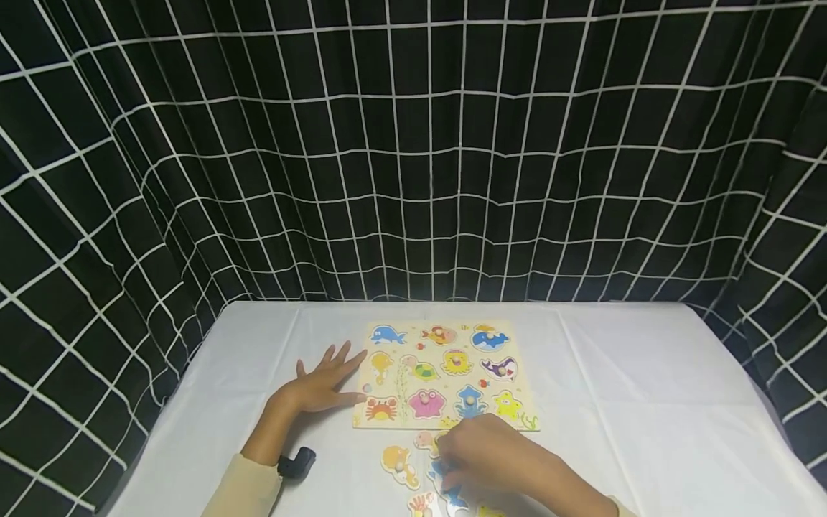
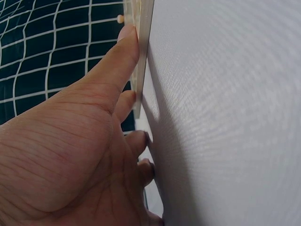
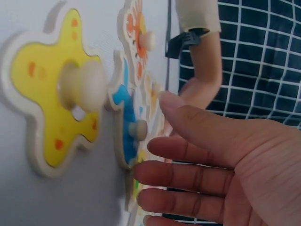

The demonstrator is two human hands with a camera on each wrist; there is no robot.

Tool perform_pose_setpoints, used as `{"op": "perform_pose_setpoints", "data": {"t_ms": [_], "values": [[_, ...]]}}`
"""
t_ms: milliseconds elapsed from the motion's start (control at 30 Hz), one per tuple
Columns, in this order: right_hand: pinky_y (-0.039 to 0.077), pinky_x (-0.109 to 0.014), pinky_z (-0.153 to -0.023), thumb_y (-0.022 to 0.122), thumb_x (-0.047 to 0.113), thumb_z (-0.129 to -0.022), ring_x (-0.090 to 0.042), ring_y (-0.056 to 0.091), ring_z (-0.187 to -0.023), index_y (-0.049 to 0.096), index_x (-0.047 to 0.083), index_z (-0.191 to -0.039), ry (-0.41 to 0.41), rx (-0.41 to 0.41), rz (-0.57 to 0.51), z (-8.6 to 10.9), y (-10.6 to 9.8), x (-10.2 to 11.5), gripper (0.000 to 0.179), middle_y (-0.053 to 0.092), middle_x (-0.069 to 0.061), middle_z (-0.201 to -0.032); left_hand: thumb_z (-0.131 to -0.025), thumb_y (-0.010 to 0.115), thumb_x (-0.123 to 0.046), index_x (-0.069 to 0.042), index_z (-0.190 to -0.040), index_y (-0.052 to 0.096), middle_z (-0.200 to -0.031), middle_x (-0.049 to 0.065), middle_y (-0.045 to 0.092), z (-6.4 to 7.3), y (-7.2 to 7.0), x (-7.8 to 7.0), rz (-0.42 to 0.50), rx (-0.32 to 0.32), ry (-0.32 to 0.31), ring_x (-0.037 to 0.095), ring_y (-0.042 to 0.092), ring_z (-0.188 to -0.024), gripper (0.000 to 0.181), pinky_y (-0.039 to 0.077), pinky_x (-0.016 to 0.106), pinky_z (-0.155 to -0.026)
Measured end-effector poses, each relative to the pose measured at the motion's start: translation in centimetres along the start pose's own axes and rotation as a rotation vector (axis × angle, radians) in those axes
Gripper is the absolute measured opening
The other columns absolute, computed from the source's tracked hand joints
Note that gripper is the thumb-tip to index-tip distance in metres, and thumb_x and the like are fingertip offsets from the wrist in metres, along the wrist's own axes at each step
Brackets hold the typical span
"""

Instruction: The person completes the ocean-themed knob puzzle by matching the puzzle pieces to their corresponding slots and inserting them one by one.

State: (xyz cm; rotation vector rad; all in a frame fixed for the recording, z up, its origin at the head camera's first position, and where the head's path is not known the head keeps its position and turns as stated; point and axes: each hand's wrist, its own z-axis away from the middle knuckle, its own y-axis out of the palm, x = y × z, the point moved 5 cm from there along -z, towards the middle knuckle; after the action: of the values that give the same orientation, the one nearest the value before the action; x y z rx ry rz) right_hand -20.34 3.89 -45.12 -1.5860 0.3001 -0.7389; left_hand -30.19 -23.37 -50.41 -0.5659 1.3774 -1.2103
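Observation:
A pale wooden puzzle board with sea-animal pictures lies on the table. My left hand rests at its left side, fingers spread; in the left wrist view the thumb touches the board's edge. My right hand is over loose knobbed pieces below the board, its fingers fairly straight and apart from the thumb, with nothing visible between them. Those pieces include an orange seahorse, a blue whale-like piece, a red crab and a yellow starfish. A pinkish piece is partly hidden by the right hand.
A white cloth covers the table. Behind and beside it hangs a black curtain with a white grid. A dark device sits at the left wrist.

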Motion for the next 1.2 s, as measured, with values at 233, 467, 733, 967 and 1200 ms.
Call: {"op": "perform_pose_setpoints", "data": {"t_ms": [233,467,733,967,1200], "values": [[0.041,-0.019,-0.062,0.083,0.030,-0.081,0.002,0.042,-0.058,0.061,0.028,-0.071,0.000,0.015,-0.036,0.2,0.4,0.4,0.024,0.047,0.023,-0.062,-0.083,0.058,-0.079,-0.030,-0.161,0.029,-0.170,0.010,0.010,-0.5,0.6,0.9,0.011,-0.023,-0.003,0.037,0.000,-0.156,0.097,-0.011,0.079,-0.108],[0.039,-0.020,-0.058,0.084,0.031,-0.082,0.001,0.038,-0.055,0.063,0.023,-0.073,-0.010,-0.002,0.049,0.2,0.6,0.3,0.023,0.047,0.021,-0.061,-0.085,0.060,-0.075,-0.029,-0.161,0.030,-0.170,0.012,0.011,-0.4,0.5,0.6,0.011,-0.022,-0.002,0.039,0.002,-0.156,0.094,-0.010,0.080,-0.108],[0.038,-0.018,-0.056,0.079,0.026,-0.086,0.002,0.038,-0.052,0.061,0.024,-0.072,-0.034,-0.007,0.036,0.1,0.8,0.3,0.023,0.046,0.021,-0.060,-0.090,0.064,-0.064,-0.027,-0.161,0.030,-0.169,0.013,0.012,0.1,-0.1,-0.2,-0.026,-0.008,-0.014,0.040,0.003,-0.155,0.087,-0.004,0.081,-0.108],[0.042,-0.018,-0.059,0.076,0.023,-0.087,0.003,0.041,-0.053,0.063,0.025,-0.072,-0.042,-0.021,0.025,0.0,0.8,0.0,0.020,0.049,0.023,-0.061,-0.090,0.063,-0.064,-0.025,-0.162,0.029,-0.170,0.013,0.010,0.0,0.0,0.1,-0.018,-0.004,-0.007,0.040,0.001,-0.155,0.088,-0.005,0.080,-0.109],[0.043,-0.017,-0.060,0.077,0.024,-0.088,0.003,0.043,-0.055,0.064,0.024,-0.074,-0.032,-0.002,-0.001,0.1,0.6,-0.1,0.019,0.051,0.022,-0.063,-0.089,0.063,-0.066,-0.025,-0.162,0.029,-0.170,0.012,0.010,0.0,0.0,0.1,-0.016,0.003,-0.010,0.039,0.001,-0.156,0.090,-0.006,0.080,-0.109]]}}
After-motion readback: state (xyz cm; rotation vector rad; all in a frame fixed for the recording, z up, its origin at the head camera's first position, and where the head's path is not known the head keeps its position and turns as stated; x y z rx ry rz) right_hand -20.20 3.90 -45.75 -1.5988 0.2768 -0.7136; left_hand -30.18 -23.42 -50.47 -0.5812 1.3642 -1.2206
